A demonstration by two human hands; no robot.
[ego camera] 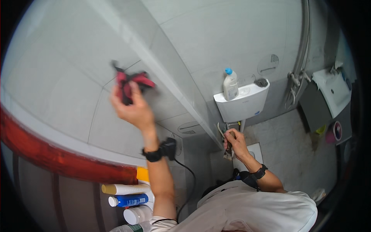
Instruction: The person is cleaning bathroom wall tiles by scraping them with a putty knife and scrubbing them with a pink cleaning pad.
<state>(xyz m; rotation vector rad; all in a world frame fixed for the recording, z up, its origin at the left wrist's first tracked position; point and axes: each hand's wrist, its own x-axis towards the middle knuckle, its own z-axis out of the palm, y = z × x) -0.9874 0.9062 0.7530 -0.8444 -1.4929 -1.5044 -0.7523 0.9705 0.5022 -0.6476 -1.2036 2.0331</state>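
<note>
My left hand [134, 108] is raised to the grey tiled wall [72, 95] and grips a crumpled red-and-black cloth [125, 84]. Motion blurs the cloth, and I cannot tell how firmly it touches the tiles. Lower and to the right, my right hand [238, 143] is closed around the dark handle of a scraper-like tool [229, 149]. Its pale, dirty end points down towards my body. Each wrist wears a black strap with a device on it. Behind my right hand, a white squat toilet [255, 152] is partly visible in the floor.
A white cistern [246, 105] on the wall carries a blue-capped bottle [231, 85] and a steel-wool scourer [261, 82]. A projecting wall corner [174, 92] stands between my hands. Toiletry bottles [127, 200] crowd a shelf at lower left. A washbasin [333, 90] and shower fittings [295, 79] are at right.
</note>
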